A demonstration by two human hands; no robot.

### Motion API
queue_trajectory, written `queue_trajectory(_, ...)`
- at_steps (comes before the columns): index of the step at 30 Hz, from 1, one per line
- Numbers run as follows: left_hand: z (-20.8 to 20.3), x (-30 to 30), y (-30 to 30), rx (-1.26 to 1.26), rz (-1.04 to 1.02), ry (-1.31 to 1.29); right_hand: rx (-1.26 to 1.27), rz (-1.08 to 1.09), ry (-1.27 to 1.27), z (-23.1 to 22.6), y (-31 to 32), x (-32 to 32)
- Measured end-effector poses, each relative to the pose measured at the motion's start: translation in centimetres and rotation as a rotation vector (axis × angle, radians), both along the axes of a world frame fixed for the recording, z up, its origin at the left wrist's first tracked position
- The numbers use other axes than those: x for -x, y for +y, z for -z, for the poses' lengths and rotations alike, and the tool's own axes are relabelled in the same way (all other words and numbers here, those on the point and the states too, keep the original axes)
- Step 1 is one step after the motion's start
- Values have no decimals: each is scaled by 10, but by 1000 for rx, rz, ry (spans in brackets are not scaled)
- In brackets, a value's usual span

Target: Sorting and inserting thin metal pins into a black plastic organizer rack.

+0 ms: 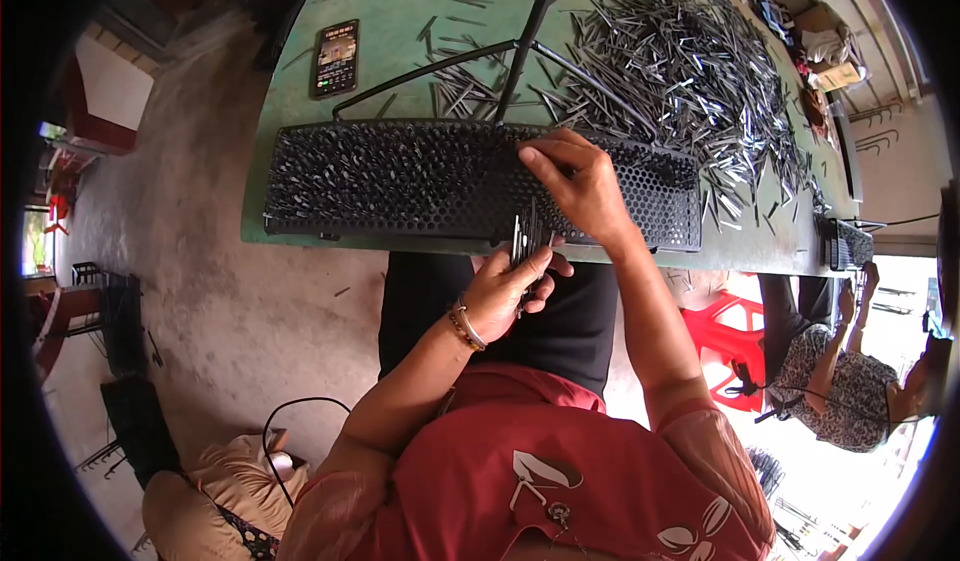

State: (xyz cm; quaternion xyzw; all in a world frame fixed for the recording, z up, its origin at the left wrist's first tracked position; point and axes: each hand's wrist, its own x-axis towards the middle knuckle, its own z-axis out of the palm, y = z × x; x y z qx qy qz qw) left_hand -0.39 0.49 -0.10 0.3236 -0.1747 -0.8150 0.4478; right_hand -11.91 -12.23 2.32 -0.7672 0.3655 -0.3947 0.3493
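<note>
My left hand (503,289) is closed around a bundle of slender dark metal sticks (527,239), held upright just in front of a black perforated rack (665,193). My right hand (583,187) reaches over the middle of that rack, thumb and forefinger pinched close above the holes. Whatever is between those fingertips is too small to make out. Many similar sticks (365,173) stand packed in the rack's left part, while bare holes show in its right part.
A big heap of loose sticks (690,81) covers the green table (285,86) behind the rack, at the right. A black metal frame (517,69) rises behind the rack. At the left lies a phone (336,58). Another person (835,381) works at the far right near a red stool (722,336).
</note>
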Motion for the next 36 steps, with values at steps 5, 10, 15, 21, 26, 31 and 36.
queue_trajectory(5, -2, 0, -4, 77, -38, 38, -443, -170, 222, -19, 13, 25)
queue_trajectory(10, 3, 1, -4, 104, -21, 35, -760, -130, -72, -23, 11, 29)
queue_trajectory(15, 8, 0, -2, 48, -11, 48, -341, 139, -176, -13, 2, 15)
queue_trajectory(21, 12, 4, 0, -64, 19, 32, -31, 152, -70, 8, -7, -6)
queue_trajectory(26, 15, 0, 1, -84, 62, 13, 125, 156, 17, 7, -5, -9)
queue_trajectory(31, 14, 0, 3, -130, 61, 60, 280, 100, 82, 20, -5, -11)
queue_trajectory(36, 2, 1, 1, -177, 57, 63, 524, 62, 310, 10, -2, -11)
